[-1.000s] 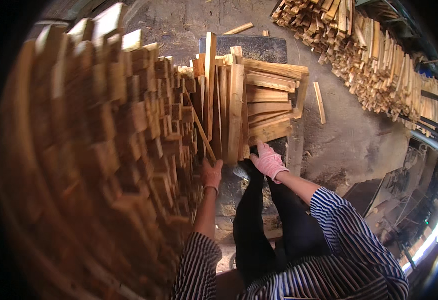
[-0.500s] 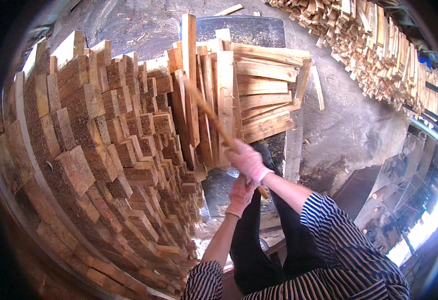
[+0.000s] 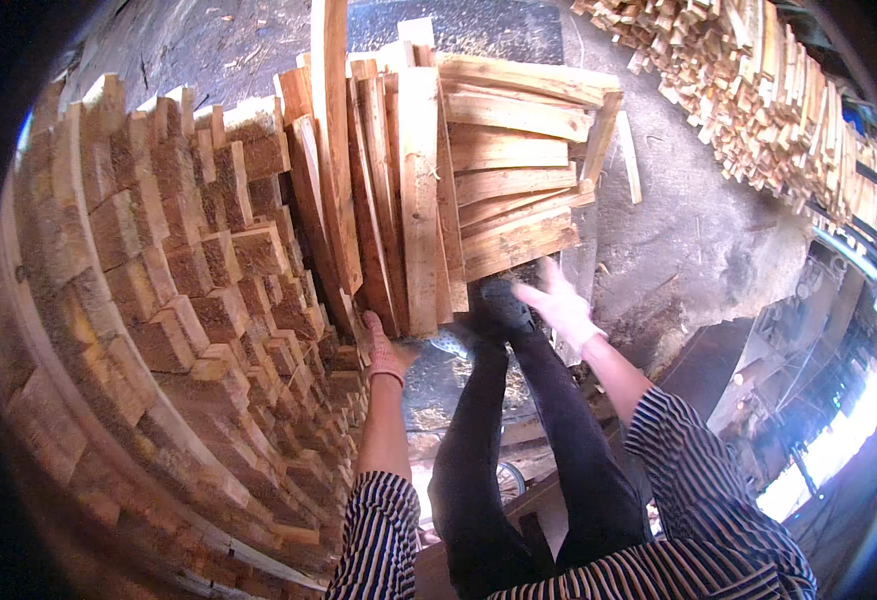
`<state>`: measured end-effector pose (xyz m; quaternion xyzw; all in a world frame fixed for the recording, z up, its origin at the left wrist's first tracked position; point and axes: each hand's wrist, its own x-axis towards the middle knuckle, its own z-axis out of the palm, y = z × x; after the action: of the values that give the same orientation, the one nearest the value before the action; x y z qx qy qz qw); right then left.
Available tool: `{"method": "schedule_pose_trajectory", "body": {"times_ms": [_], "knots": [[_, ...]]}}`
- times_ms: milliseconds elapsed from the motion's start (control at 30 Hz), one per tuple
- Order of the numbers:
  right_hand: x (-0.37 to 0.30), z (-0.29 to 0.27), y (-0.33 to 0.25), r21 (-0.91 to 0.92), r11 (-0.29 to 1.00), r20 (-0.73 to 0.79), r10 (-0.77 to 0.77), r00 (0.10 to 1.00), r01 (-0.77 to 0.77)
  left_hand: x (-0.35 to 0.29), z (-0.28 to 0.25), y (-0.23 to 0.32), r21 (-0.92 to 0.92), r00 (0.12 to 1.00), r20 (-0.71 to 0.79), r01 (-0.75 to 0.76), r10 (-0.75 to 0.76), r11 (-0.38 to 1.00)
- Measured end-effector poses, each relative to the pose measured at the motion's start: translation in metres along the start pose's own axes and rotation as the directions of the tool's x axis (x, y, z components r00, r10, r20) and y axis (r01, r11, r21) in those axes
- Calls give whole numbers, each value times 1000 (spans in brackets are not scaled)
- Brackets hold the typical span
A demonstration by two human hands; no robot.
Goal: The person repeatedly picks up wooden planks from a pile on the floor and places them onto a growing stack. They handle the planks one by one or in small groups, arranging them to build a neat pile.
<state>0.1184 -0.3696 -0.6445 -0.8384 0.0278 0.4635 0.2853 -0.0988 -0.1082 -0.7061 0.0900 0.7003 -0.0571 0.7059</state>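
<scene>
My left hand (image 3: 387, 352), in a pinkish work glove, is at the near lower ends of the upright boards, beside the tall stack. Its fingers point up against the end of a thin board (image 3: 321, 225) and its thumb stands out to the right. My right hand (image 3: 562, 305), gloved and slightly blurred, is in the air over my right foot with fingers spread and nothing in it. Just beyond it lie several crosswise boards (image 3: 514, 152). A wide pale board (image 3: 420, 200) lies lengthwise left of those. One long board (image 3: 331, 130) reaches farthest away.
A tall stack of sawn timber (image 3: 174, 340), cut ends facing me, fills the left side. Across the concrete floor (image 3: 699, 235), a large heap of thin wood pieces (image 3: 729, 100) stands at the far right. A single loose slat (image 3: 629, 158) lies beside the boards.
Both hands have let go of the thin wooden stick they held together. My left hand has moved left to the board ends; my right hand has moved right and opened.
</scene>
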Motion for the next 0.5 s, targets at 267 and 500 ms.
{"method": "schedule_pose_trajectory", "body": {"times_ms": [267, 500], "knots": [[99, 131, -130, 308, 951, 47, -9, 999, -6, 32, -17, -62, -248, 977, 214, 64, -10, 967], [117, 44, -89, 610, 789, 401, -230, 887, -72, 8, 27, -98, 549, 998, 15, 36, -53, 835]]}}
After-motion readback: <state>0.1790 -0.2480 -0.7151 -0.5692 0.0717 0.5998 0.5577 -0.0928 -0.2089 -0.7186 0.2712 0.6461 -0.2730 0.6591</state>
